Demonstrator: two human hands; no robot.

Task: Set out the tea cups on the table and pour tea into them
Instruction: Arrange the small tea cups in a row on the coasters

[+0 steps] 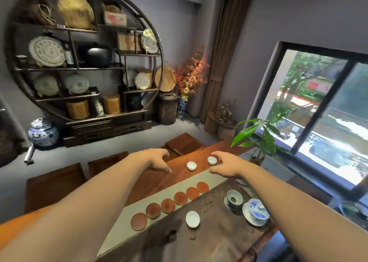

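Two small white tea cups stand on the far side of the wooden table (pixel 151 184): one (pixel 191 165) between my hands, another (pixel 212 160) just left of my right hand's fingertips. My left hand (pixel 157 161) hovers open to the left of the nearer of these cups, fingers spread, holding nothing. My right hand (pixel 226 163) is also open, its fingers close to the farther cup but apart from it. A third white cup (pixel 192 219) sits on the dark tea tray near me. Several round red-brown coasters (pixel 180 198) lie in a row on a pale runner.
A blue-and-white lidded gaiwan (pixel 256 212) on a saucer and a strainer on a small pitcher (pixel 234 199) stand at the tray's right. A green potted plant (pixel 258 136) rises at the table's far right by the window. Wooden stools (pixel 53 186) stand beyond the table.
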